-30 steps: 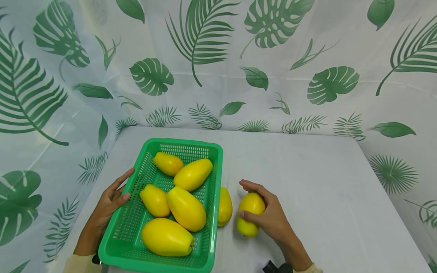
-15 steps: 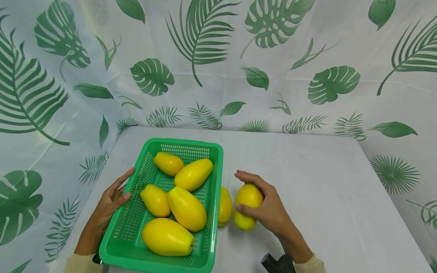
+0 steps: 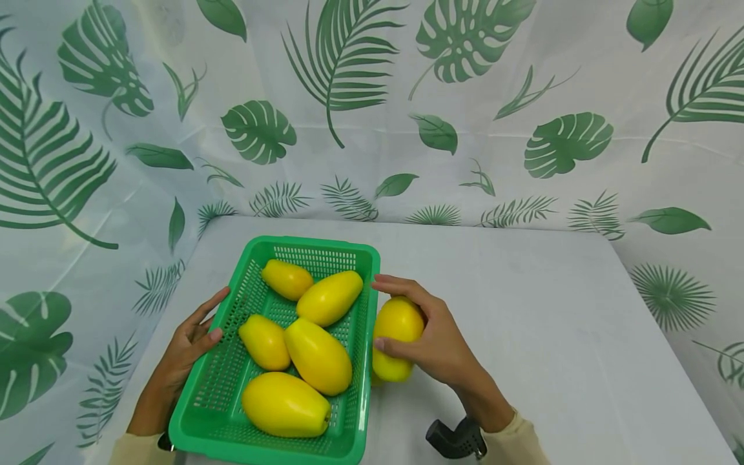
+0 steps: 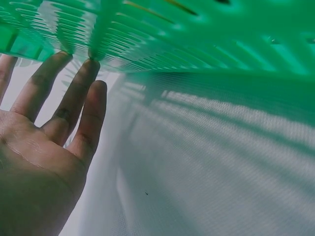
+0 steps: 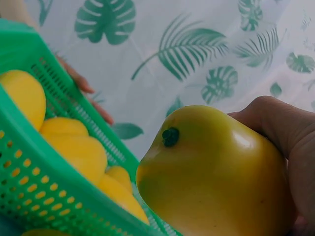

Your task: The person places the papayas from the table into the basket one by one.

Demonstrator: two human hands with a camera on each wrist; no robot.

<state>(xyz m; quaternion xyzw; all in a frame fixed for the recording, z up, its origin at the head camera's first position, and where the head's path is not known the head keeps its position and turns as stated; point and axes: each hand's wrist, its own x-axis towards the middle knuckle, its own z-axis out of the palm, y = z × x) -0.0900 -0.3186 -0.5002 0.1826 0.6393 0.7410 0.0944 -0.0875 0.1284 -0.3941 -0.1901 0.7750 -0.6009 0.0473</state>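
My right hand [image 3: 438, 332] grips a yellow papaya [image 3: 400, 326] just outside the right side of a green plastic basket [image 3: 314, 241]. Its thumb lies across the near side and the fingers reach over the far side, fingertips right at the rim. In the right wrist view the held papaya [image 5: 211, 172] shows its dark green stem end, raised beside the basket wall. My left hand [image 3: 187, 345] rests against the basket's left side; the left wrist view shows straight fingers [image 4: 78, 91] touching the slotted wall. Several yellow papayas [image 3: 318, 356] lie inside the basket.
Another papaya [image 5: 47, 232] lies outside the basket's right side, mostly hidden in the head view by the held one. A white cloth [image 3: 523, 310] covers the table, and leaf-printed sheeting [image 3: 360, 97] hangs behind. A black device [image 3: 456, 439] sits at my right wrist.
My right hand has carried the papaya left and upward to the basket's right rim, now covering the papaya lying there. The left hand and basket have stayed in place.
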